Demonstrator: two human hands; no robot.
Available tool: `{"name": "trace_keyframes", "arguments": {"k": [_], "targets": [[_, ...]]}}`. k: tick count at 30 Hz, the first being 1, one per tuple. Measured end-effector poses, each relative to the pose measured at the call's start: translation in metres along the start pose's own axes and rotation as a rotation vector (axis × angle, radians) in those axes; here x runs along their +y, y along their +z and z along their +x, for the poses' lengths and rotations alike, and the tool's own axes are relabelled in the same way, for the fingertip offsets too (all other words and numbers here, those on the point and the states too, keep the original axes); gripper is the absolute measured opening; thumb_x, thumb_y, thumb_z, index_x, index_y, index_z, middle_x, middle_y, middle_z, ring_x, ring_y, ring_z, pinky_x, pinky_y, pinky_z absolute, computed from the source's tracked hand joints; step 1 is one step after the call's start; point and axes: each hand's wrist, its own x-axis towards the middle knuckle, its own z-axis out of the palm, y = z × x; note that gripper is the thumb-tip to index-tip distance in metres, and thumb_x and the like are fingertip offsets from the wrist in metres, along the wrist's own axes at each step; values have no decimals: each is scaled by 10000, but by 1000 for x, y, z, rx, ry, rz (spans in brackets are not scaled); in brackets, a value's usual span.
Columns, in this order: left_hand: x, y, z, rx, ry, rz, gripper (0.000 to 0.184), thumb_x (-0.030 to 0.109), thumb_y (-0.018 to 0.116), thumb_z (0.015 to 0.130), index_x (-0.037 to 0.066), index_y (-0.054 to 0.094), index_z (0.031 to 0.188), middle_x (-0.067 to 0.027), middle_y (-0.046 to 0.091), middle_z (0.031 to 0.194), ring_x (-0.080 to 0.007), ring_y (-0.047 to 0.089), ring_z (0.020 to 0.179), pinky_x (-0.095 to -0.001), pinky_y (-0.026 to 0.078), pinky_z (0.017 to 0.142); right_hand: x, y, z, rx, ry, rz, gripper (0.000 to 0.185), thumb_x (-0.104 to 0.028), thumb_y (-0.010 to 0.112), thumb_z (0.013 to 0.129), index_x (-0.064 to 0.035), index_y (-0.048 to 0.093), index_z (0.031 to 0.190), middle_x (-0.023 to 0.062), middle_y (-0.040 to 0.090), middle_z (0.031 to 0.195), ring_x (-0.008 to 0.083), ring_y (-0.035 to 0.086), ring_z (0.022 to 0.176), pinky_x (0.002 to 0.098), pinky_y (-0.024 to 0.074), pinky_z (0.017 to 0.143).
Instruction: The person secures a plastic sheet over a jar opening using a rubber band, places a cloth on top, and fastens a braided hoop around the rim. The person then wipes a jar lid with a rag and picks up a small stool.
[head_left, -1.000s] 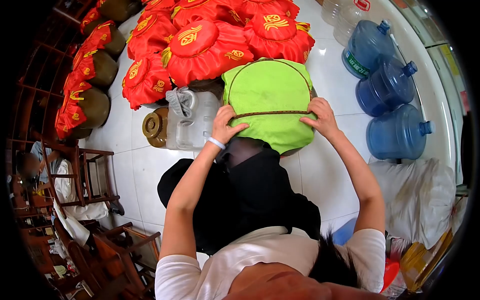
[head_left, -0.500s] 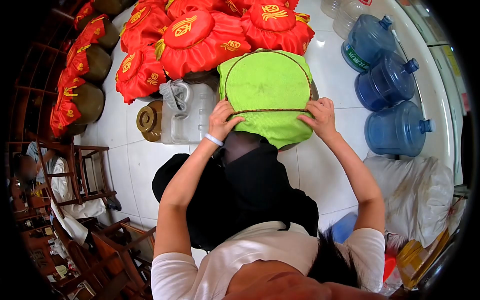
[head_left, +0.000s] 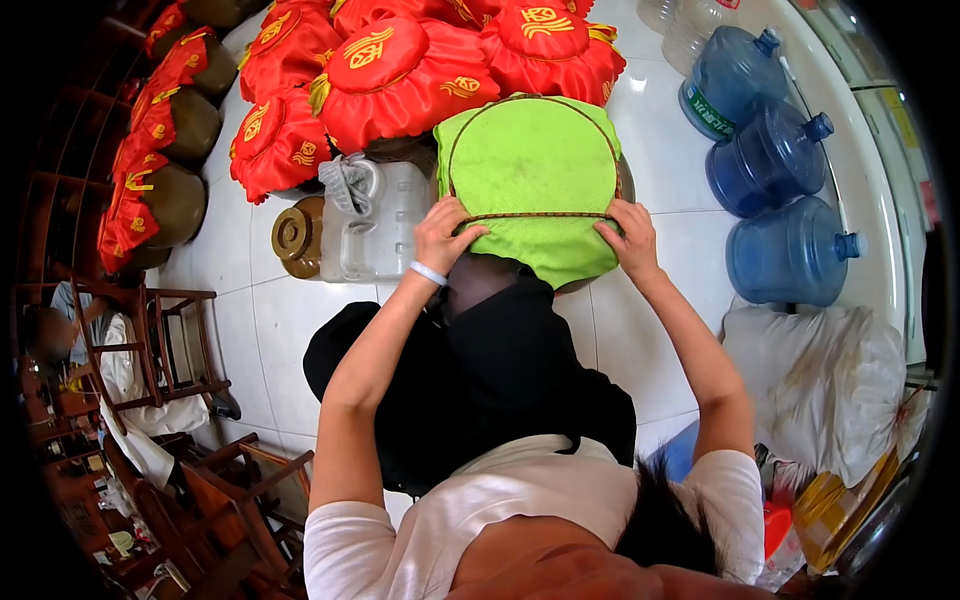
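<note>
A bright green cloth (head_left: 535,160) lies over the top of a large jar (head_left: 627,185), whose dark side shows only in slivers. A thin brown braided cord (head_left: 540,214) loops round the far side of the cloth and runs straight across its near part. My left hand (head_left: 445,237) pinches the cord at the left edge, thumb pointing inward. On the right edge, my right hand (head_left: 630,238) grips the cord the same way. The cloth's near edge hangs loose below the cord, close to my knee.
Several jars with red cloth covers (head_left: 405,75) stand beyond and left. Beside my left hand are a clear plastic jug (head_left: 385,240) and a brown lidded pot (head_left: 298,238). Blue water bottles (head_left: 785,250) line the right. Wooden stools (head_left: 180,345) and a seated person are at left.
My right hand has shifted slightly inward, with the cord still held between both hands. The whole view has moved a little; the cloth and jar otherwise look the same.
</note>
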Motion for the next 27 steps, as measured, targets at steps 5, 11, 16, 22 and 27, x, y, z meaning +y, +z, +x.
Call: {"name": "trace_keyframes", "arguments": {"k": [5, 11, 16, 22, 27], "targets": [[-2, 2, -3, -2, 0, -4, 281, 177, 765, 582, 11, 582, 717, -100, 577, 753, -278, 574, 807, -356, 467, 777, -1, -4, 0, -35, -23, -57, 287, -134, 703, 673, -44, 558, 903, 71, 588, 935, 252, 543, 801, 329, 406, 689], [3, 0, -3, 16, -62, 23, 300, 178, 774, 568, 17, 570, 717, -102, 576, 755, -277, 576, 807, -347, 468, 750, -7, -5, 1, -57, -3, -70, 292, -137, 704, 671, -46, 543, 898, 75, 581, 914, 255, 553, 795, 327, 410, 664], [3, -1, 0, -45, -54, -18, 260, 151, 758, 583, 15, 559, 679, -101, 556, 706, -268, 568, 724, -332, 470, 708, -3, -4, 3, -101, 25, -99, 265, -120, 702, 664, -46, 546, 865, 74, 576, 852, 258, 556, 766, 325, 416, 636], [2, 2, 2, 5, 65, 22, 250, 145, 755, 586, 6, 564, 668, -98, 549, 682, -257, 561, 697, -348, 468, 732, -1, 3, 1, -10, -21, 72, 211, -118, 694, 667, -41, 563, 814, 81, 578, 801, 273, 543, 720, 356, 433, 621], [2, 3, -3, 16, -14, -40, 231, 123, 753, 589, 3, 574, 673, -93, 549, 680, -250, 565, 702, -372, 460, 799, -13, -2, 0, -40, 41, -57, 234, -193, 708, 667, -48, 561, 778, 69, 577, 793, 269, 527, 671, 351, 423, 598]]}}
